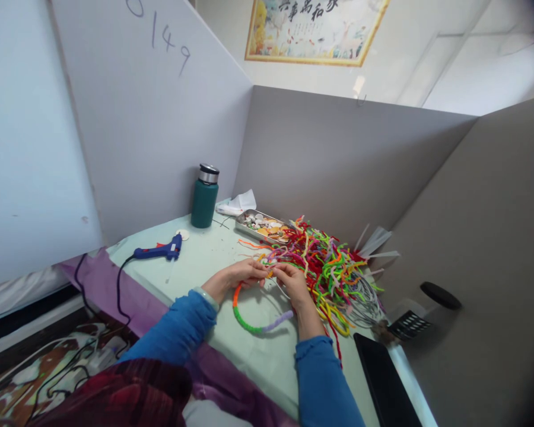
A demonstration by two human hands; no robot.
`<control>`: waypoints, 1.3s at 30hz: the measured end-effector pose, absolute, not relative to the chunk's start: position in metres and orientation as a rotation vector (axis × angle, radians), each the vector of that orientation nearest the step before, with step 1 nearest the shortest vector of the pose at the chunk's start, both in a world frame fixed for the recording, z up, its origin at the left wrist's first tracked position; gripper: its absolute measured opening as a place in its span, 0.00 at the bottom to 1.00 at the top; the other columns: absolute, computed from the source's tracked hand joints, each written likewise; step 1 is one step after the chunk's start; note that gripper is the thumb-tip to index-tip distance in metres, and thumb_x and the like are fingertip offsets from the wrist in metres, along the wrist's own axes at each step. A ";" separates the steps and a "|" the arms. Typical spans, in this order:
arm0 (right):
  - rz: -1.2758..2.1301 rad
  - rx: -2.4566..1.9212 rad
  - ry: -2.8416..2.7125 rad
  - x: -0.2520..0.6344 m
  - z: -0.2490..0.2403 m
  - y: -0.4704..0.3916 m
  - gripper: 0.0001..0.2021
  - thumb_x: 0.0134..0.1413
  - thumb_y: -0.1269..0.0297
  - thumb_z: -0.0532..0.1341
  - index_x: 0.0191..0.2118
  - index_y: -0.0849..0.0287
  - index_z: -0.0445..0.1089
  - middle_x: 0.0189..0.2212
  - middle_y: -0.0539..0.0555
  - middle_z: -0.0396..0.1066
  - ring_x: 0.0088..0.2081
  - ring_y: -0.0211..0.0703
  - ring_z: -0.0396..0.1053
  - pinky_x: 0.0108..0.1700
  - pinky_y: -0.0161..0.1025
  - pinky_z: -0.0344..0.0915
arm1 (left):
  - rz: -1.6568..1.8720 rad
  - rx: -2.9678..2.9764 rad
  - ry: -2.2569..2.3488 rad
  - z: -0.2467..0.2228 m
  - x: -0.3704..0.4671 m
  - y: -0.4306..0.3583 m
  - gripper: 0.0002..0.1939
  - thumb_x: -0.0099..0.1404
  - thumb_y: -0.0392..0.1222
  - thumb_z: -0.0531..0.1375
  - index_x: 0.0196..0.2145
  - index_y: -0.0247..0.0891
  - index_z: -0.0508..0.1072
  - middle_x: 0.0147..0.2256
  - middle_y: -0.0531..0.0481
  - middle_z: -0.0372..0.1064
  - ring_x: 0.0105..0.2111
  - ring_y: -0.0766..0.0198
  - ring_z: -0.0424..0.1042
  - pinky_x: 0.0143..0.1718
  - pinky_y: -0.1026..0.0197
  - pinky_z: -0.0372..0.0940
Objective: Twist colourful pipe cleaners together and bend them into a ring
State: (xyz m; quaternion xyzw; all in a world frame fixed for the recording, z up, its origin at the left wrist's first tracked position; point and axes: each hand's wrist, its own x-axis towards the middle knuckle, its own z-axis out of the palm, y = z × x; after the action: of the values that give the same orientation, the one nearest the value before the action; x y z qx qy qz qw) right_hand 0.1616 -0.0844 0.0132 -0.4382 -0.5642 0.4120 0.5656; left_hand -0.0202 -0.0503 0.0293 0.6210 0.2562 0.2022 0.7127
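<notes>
A wire ring wrapped in orange, green and lilac fuzzy pipe cleaner (pixel 248 327) hangs below my hands, with bare grey wire on its right side. My left hand (pixel 244 273) is closed around the top of this ring, fingers pinched together. Close against it, my right hand (pixel 292 281) pinches a short orange-yellow pipe cleaner (pixel 270 274) at the ring's top; the fingertips hide most of that piece. Just behind both hands lies a big tangled heap of coloured pipe cleaners (pixel 327 261).
A metal tray (pixel 267 236) of small discs stands at the back. To the left are a green flask (pixel 204 198) and a blue glue gun (pixel 160 250) with its cord. A black flat object (pixel 385 379) lies at the right edge. Grey partitions (pixel 338 160) enclose the table.
</notes>
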 end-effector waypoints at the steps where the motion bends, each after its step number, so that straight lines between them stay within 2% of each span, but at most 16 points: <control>1: 0.942 -1.033 -1.359 0.161 0.014 -0.084 0.09 0.42 0.59 0.65 0.27 0.60 0.72 0.17 0.47 0.65 0.19 0.32 0.57 0.22 0.32 0.53 | 0.423 1.374 0.579 0.028 -0.020 -0.050 0.18 0.52 0.51 0.64 0.27 0.32 0.66 0.21 0.53 0.63 0.12 0.78 0.44 0.13 0.66 0.36; 6: 0.851 -1.077 -1.436 0.160 0.013 -0.084 0.08 0.44 0.60 0.63 0.28 0.60 0.73 0.18 0.47 0.66 0.20 0.34 0.59 0.24 0.32 0.55 | 0.409 1.389 0.636 0.025 -0.019 -0.049 0.19 0.51 0.53 0.64 0.26 0.34 0.64 0.20 0.56 0.60 0.12 0.78 0.45 0.12 0.67 0.37; 12: 0.722 -1.009 -1.586 0.160 0.016 -0.084 0.07 0.45 0.61 0.64 0.26 0.59 0.74 0.26 0.53 0.72 0.31 0.42 0.67 0.37 0.38 0.62 | 0.486 1.423 0.724 0.025 -0.018 -0.049 0.21 0.51 0.56 0.63 0.31 0.34 0.67 0.18 0.59 0.54 0.12 0.77 0.44 0.12 0.68 0.37; 17: 0.647 -1.007 -1.709 0.159 0.019 -0.086 0.06 0.42 0.61 0.66 0.24 0.57 0.75 0.27 0.53 0.71 0.33 0.43 0.67 0.38 0.40 0.62 | 0.523 1.415 0.774 0.025 -0.017 -0.048 0.22 0.49 0.57 0.63 0.23 0.36 0.60 0.16 0.60 0.51 0.12 0.77 0.44 0.13 0.67 0.35; 20: 0.647 -1.002 -1.720 0.158 0.020 -0.088 0.07 0.42 0.59 0.67 0.24 0.56 0.75 0.28 0.53 0.70 0.34 0.43 0.67 0.38 0.40 0.62 | 0.528 1.412 0.735 0.024 -0.018 -0.048 0.24 0.48 0.58 0.64 0.21 0.37 0.58 0.15 0.61 0.47 0.13 0.77 0.42 0.14 0.66 0.33; 24: 0.795 -0.987 -1.609 0.159 0.023 -0.091 0.12 0.47 0.53 0.62 0.28 0.57 0.76 0.30 0.53 0.70 0.36 0.43 0.66 0.40 0.40 0.63 | 0.576 1.405 0.720 0.025 -0.018 -0.047 0.24 0.47 0.58 0.65 0.22 0.37 0.59 0.15 0.62 0.44 0.13 0.77 0.40 0.14 0.66 0.32; 26: 0.939 -1.000 -1.427 0.160 0.022 -0.090 0.17 0.50 0.49 0.59 0.31 0.57 0.76 0.28 0.53 0.70 0.34 0.42 0.66 0.36 0.39 0.65 | 0.615 1.395 0.722 0.026 -0.018 -0.047 0.23 0.47 0.57 0.65 0.22 0.37 0.59 0.15 0.62 0.44 0.13 0.77 0.40 0.14 0.66 0.33; 28: 1.062 -1.034 -1.243 0.162 0.020 -0.089 0.19 0.48 0.46 0.59 0.31 0.58 0.75 0.28 0.53 0.70 0.30 0.40 0.66 0.31 0.37 0.65 | 0.653 1.394 0.734 0.028 -0.018 -0.048 0.22 0.47 0.56 0.66 0.23 0.37 0.61 0.14 0.62 0.45 0.13 0.77 0.40 0.13 0.66 0.33; 32: 1.212 -1.141 -1.141 0.166 0.015 -0.087 0.15 0.38 0.51 0.67 0.28 0.59 0.74 0.30 0.53 0.72 0.27 0.39 0.66 0.25 0.34 0.64 | 0.678 1.402 0.753 0.031 -0.018 -0.050 0.21 0.46 0.54 0.66 0.26 0.35 0.66 0.13 0.63 0.45 0.13 0.77 0.40 0.14 0.66 0.35; 35: 1.352 -1.116 -1.196 0.167 0.013 -0.090 0.15 0.36 0.55 0.69 0.31 0.59 0.74 0.30 0.54 0.72 0.25 0.37 0.66 0.24 0.33 0.64 | 0.687 1.422 0.764 0.031 -0.018 -0.050 0.21 0.46 0.53 0.67 0.29 0.34 0.68 0.13 0.62 0.47 0.13 0.77 0.41 0.14 0.66 0.35; 39: 1.509 -1.013 -1.311 0.167 0.012 -0.093 0.18 0.35 0.59 0.71 0.36 0.60 0.73 0.32 0.55 0.73 0.27 0.36 0.68 0.26 0.33 0.65 | 0.738 1.463 0.787 0.029 -0.018 -0.048 0.21 0.46 0.53 0.66 0.29 0.33 0.69 0.14 0.60 0.55 0.13 0.77 0.44 0.14 0.66 0.36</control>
State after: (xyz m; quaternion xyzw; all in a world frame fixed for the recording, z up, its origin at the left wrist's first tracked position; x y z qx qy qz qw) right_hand 0.1667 -0.0934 0.0119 -0.4070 -0.5268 0.6061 0.4354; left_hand -0.0179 -0.0482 0.0289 0.6349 0.3415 0.3203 0.6145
